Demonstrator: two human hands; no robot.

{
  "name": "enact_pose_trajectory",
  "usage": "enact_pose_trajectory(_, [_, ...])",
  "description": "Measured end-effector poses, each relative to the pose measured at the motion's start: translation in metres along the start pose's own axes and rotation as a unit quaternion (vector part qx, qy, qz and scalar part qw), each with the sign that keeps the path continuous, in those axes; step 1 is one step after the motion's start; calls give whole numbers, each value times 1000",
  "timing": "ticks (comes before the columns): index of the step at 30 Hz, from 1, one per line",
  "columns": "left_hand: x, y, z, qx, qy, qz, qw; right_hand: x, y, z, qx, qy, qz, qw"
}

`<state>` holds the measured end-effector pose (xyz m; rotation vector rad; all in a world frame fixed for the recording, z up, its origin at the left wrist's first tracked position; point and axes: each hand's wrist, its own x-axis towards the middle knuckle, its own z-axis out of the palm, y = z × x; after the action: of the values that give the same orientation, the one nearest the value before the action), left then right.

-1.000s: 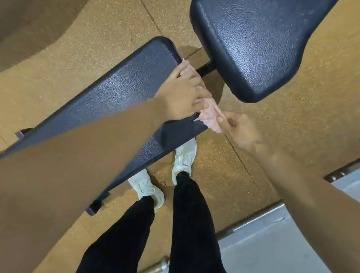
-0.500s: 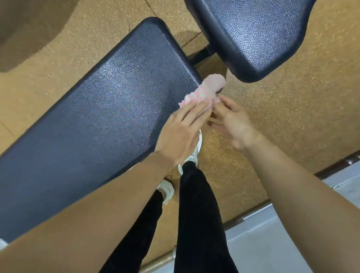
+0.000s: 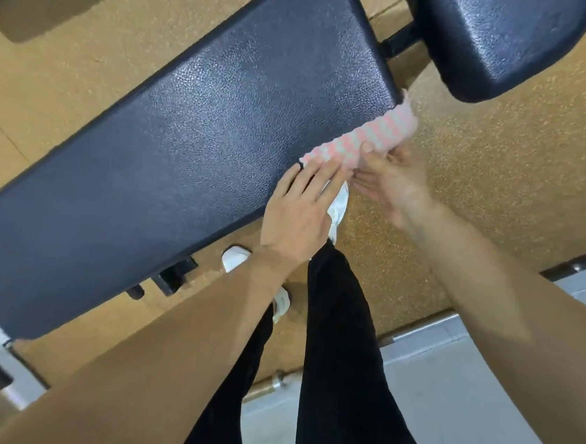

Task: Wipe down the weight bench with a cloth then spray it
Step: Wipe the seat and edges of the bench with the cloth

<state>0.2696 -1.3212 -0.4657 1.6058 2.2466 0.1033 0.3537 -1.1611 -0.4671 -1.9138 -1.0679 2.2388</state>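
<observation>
Head view, looking straight down: a weight bench's long pad [image 3: 182, 158], dark blue with a pebbled vinyl skin, runs diagonally across a cork-coloured floor [image 3: 509, 166]. A second, shorter pad [image 3: 495, 36] sits just beyond the long pad's far end, joined to it by a dark bar.

A person in black trousers [image 3: 338, 354] stands at the long pad's near edge. Both bare forearms reach toward that edge, close to the pad's far corner.

The left hand [image 3: 299, 219] lies flat on the pad's rim with its fingers straight and together. It grips nothing, and its tips touch the near end of the cloth [image 3: 366, 139]. The right hand [image 3: 394, 189], just off the pad's edge, meets the cloth from the outer side. Motion blur hides whether it pinches the fabric or only steadies it.

The cloth, pink and white and gathered into a narrow roll, hugs the pad's near edge and runs up to the far corner. A white shoe [image 3: 339, 205] shows below the pad's edge, between the two hands. No spray bottle is in sight.

The cloth looks light, soft and limp, so it will likely bunch and slide on the vinyl unless pressed flat under a palm. Holding it across the middle of the roll, not by a loose end, should give the firmest wipe. The pad itself looks stiff, and the bench looks heavy enough to stay put under pressure.
</observation>
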Motion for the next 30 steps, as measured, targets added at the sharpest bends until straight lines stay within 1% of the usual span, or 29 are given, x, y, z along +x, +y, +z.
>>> enact_pose_trajectory(2, [-15, -6, -1, 3, -4, -30, 1000, -1, 6, 5, -35, -20, 25, 999])
enact_pose_trajectory(4, [-29, -14, -2, 10, -12, -48, 999, -2, 6, 8, -33, -23, 56, 998])
enact_pose_trajectory(6, [-44, -21, -2, 10, -9, -62, 998, -5, 4, 10, -28, -11, 75, 997])
enact_pose_trajectory(9, [-65, -29, -1, 3, 2, -91, 996, -9, 2, 15, -3, 31, 58, 998])
enact_pose_trajectory(11, [-78, -33, -1, 4, 1, -114, 993, -12, 4, 21, 21, 42, 54, 997])
enact_pose_trajectory(15, [-104, -42, 1, 17, -18, -143, 989, -20, 16, 41, 4, 8, 90, 996])
enact_pose_trajectory(19, [-130, -54, -1, 10, -26, -176, 984, -31, 38, 65, 1, -3, 109, 994])
enact_pose_trajectory(22, [-148, -63, -1, -33, -2, -201, 979, -39, 54, 80, 25, -8, 117, 993])
enact_pose_trajectory(24, [-156, -62, -1, -113, 24, -236, 965, -43, 61, 86, 42, -10, 119, 992])
enact_pose_trajectory(25, [-159, -59, 0, -162, 43, -267, 949, -44, 65, 88, 51, -12, 122, 991])
enact_pose_trajectory(26, [-159, -53, -1, -212, 67, -310, 924, -45, 67, 90, 56, -14, 123, 991])
enact_pose_trajectory(27, [-157, -46, -3, -267, 94, -368, 885, -45, 68, 90, 66, -18, 121, 990])
enact_pose_trajectory(28, [-152, -38, -6, -337, 115, -438, 826, -46, 68, 90, 69, -17, 121, 990])
enact_pose_trajectory(29, [-144, -31, -10, -424, 125, -507, 740, -45, 68, 90, 80, -19, 125, 989])
enact_pose_trajectory(30, [-134, -26, -15, -517, 127, -564, 631, -44, 68, 90, 87, -20, 130, 987])
